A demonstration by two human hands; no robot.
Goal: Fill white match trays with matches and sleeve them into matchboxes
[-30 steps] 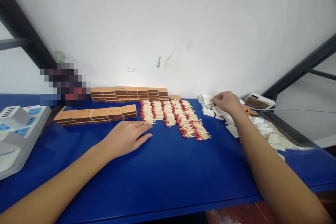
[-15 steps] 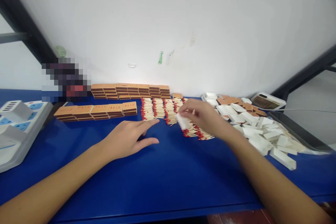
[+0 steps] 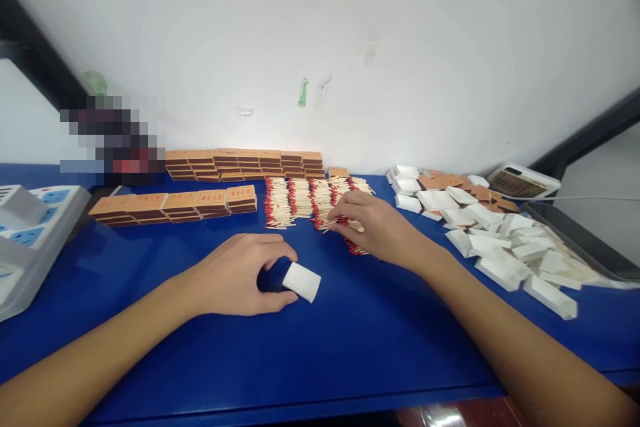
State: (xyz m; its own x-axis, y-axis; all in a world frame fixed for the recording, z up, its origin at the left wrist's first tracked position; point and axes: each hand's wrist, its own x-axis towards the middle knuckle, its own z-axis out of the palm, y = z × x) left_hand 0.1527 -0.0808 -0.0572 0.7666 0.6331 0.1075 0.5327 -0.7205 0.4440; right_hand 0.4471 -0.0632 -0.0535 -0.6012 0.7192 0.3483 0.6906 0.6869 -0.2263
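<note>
My left hand holds a small white matchbox tray by one end, between thumb and forefinger, just over the blue table. My right hand is down at the red-tipped matches, its thumb and forefinger curled around some at the near side. Those matches are partly hidden under my fingers. The matches lie in several side-by-side rows. To the right spreads a heap of white trays, mixed with orange matchbox sleeves.
Orange matchboxes are stacked along the wall, with another row in front. A white power strip stands at the left. On the right are a white device with a cable and a dark tray. The blue table has a front edge.
The white tray has passed from my right hand to my left, whose fingers have closed on it. My right hand has shifted slightly left and down onto the matches. The view has moved slightly.
</note>
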